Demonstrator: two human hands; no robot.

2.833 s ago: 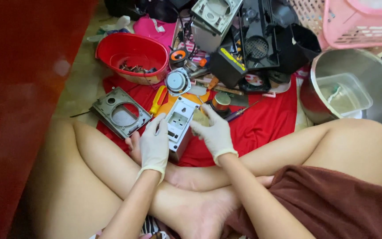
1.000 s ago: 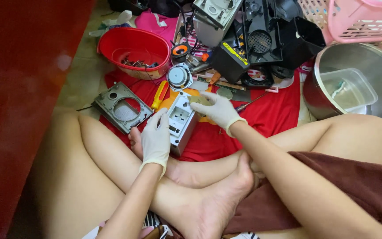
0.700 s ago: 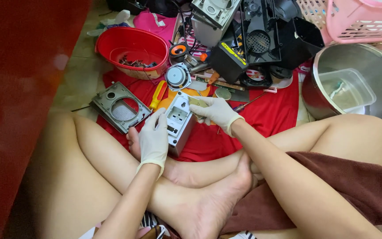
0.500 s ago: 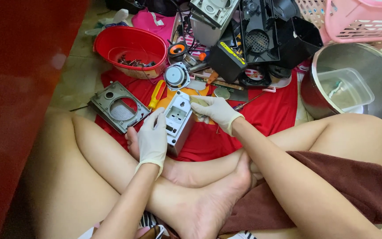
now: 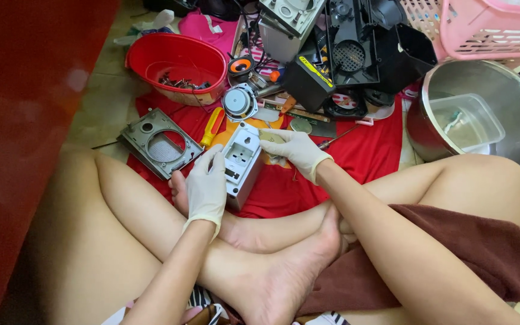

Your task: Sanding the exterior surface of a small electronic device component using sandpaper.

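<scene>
A white speaker housing stands on the red cloth between two gloved hands: the left hand clasps its near-left side, the right hand pinches its far-right top corner. Farther left lie one grey grille panel and one red bowl; one steel pot sits right.

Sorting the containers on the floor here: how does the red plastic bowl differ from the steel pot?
The red plastic bowl is opaque red and holds small dark metal bits; the steel pot is shiny grey metal and holds a clear plastic tub. The bowl lies far left beyond the left hand, the pot far right by the knee. Both are round, open-topped and untouched.
</scene>
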